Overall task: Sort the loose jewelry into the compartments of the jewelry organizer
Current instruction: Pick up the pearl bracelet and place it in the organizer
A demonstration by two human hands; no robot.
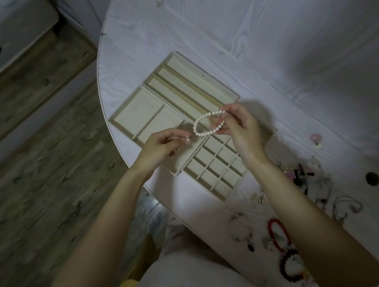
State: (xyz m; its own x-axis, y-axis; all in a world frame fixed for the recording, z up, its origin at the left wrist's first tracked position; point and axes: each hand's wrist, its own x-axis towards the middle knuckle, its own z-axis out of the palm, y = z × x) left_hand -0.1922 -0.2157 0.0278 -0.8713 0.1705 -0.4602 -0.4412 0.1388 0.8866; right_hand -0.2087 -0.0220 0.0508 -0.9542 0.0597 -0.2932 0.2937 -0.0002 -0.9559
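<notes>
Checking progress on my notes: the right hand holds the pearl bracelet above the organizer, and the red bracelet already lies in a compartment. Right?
Not quite. In the head view the red bracelet lies on the table, outside the organizer. The right hand does hold the pearl bracelet above it.

The table (pixel 253 29) is round, with a white wood-grain top and a dark hole (pixel 372 178) near its right edge. A beige organizer (pixel 174 102) lies flat on the top near the left edge; it has long slots at the far end, wide bays on the left and a grid of small cells at the near end. Loose jewelry (pixel 305 177) lies scattered on the top to the right of the organizer, including a red bracelet (pixel 279 234), a dark bracelet (pixel 290 266) and a pink piece (pixel 316 138).
</notes>
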